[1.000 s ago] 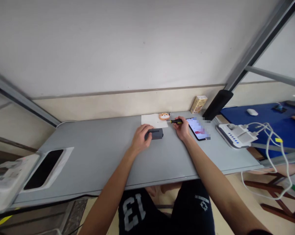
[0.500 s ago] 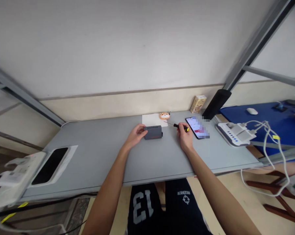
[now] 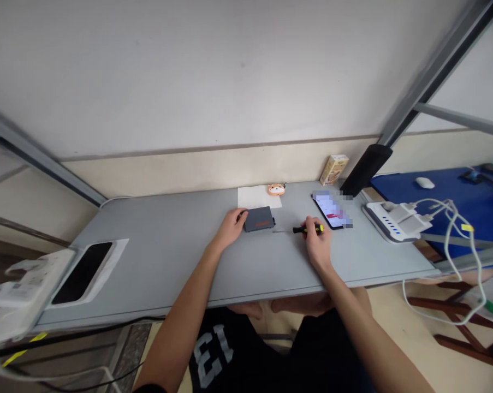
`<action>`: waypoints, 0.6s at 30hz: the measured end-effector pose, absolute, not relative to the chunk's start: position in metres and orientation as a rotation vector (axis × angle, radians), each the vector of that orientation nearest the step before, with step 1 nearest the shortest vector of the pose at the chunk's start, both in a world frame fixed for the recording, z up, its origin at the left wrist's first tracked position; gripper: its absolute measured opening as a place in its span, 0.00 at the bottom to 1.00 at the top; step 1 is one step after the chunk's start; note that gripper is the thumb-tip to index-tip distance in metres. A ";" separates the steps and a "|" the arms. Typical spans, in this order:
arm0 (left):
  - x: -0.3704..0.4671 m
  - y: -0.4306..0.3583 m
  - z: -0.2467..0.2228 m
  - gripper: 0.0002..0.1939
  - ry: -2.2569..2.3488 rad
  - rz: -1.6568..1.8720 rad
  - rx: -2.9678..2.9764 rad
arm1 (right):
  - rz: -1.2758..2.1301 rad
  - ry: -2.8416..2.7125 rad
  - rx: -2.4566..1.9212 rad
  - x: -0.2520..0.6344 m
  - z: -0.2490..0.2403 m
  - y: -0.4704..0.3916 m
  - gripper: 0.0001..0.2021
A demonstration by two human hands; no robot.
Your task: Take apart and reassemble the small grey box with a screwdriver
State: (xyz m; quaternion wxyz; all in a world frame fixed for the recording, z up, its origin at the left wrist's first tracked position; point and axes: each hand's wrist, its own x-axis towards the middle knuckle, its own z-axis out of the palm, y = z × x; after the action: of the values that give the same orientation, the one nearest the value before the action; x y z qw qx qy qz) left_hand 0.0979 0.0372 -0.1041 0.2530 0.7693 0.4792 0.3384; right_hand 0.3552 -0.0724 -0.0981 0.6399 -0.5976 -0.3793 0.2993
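My left hand (image 3: 231, 228) is closed on the left end of a dark grey box-shaped device (image 3: 259, 219). The device's broad face shows red lettering, and a small black part sticks out of its right end. It is low over the grey desk; I cannot tell whether it touches. My right hand (image 3: 318, 240) grips a screwdriver (image 3: 308, 229) by its black and yellow handle. Its thin shaft points left, the tip close to the lower right corner of the device. Whether the tip touches the device is too small to tell.
Behind the device lie white paper (image 3: 254, 197) and an orange animal-faced case (image 3: 276, 189). To the right are a lit phone (image 3: 330, 210), a small carton (image 3: 334, 170), a black cylinder (image 3: 366, 170) and a power strip (image 3: 391, 221) with cables. Another phone (image 3: 82, 273) lies at left.
The device has turned in my left hand: its vented side faced up, now the broad lettered face shows. My right hand has brought the screwdriver nearer to me, down beside the device's right end.
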 end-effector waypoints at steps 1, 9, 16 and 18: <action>0.098 0.037 -0.104 0.16 1.307 0.918 2.098 | 0.703 -0.911 -1.363 0.355 -0.097 -0.073 0.21; 0.099 0.033 -0.103 0.14 1.325 0.929 2.111 | 0.726 -0.923 -1.368 0.356 -0.098 -0.073 0.21; 0.100 0.033 -0.105 0.13 1.316 0.943 2.149 | 0.817 -1.211 -1.328 0.354 -0.092 -0.078 0.18; 0.100 0.033 -0.106 0.12 1.316 0.953 2.164 | 0.879 -1.390 -1.287 0.351 -0.089 -0.078 0.16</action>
State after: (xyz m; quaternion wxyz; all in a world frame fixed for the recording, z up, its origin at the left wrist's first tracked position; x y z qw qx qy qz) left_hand 0.1000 0.0334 -0.1063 0.2160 0.7809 0.4747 0.3437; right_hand 0.3515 -0.0785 -0.0891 0.5026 -0.5328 -0.5756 0.3638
